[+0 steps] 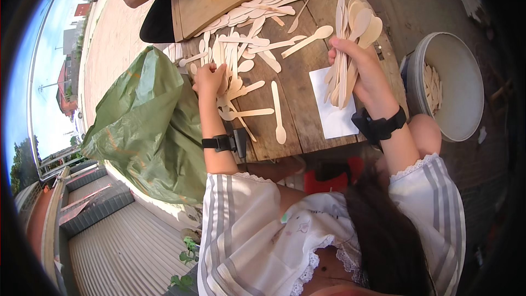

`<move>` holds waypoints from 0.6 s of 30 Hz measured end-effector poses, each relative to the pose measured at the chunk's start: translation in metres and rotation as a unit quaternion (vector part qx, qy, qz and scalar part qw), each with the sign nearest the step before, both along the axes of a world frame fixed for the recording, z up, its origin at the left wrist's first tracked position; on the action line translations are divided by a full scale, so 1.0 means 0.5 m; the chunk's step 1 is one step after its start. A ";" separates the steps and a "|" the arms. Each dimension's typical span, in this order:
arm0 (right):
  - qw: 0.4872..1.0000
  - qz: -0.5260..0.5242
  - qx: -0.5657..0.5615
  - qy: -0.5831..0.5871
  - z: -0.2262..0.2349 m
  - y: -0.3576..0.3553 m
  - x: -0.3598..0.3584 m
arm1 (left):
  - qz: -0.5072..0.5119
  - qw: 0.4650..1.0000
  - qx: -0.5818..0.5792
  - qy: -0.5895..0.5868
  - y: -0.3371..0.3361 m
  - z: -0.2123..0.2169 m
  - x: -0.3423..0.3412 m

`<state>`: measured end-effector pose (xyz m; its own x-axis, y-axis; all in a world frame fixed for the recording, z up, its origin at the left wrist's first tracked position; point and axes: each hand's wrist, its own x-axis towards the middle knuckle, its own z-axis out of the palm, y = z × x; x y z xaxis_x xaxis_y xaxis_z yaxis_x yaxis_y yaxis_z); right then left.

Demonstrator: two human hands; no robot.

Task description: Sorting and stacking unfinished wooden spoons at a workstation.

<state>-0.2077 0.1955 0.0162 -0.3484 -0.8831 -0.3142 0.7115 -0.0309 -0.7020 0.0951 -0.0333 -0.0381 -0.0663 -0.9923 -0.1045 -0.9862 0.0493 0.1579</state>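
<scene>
A bundle of wooden spoons [349, 44] is gripped by the right hand [359, 68]; loose spoons [233, 85] on the table [298, 104] are pinched by the left hand [210, 79].

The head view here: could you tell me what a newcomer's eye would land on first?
Probably the fan of pale wooden spoons gripped upright in the right hand, above a white sheet of paper. Next, the loose spoons scattered across the wooden table, where the left hand rests among them. A crumpled green bag fills the left.
</scene>
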 end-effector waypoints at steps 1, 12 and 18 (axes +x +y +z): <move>1.000 -0.005 -0.001 -0.007 0.004 -0.003 0.005 | 0.005 0.999 -0.008 0.038 -0.010 -0.003 0.019; 0.999 0.017 0.000 -0.029 0.002 0.008 -0.004 | -0.022 0.896 0.147 0.419 0.072 0.137 -0.014; 0.993 0.112 -0.024 -0.025 -0.005 0.012 0.002 | -0.216 0.890 0.217 0.339 0.231 0.302 -0.136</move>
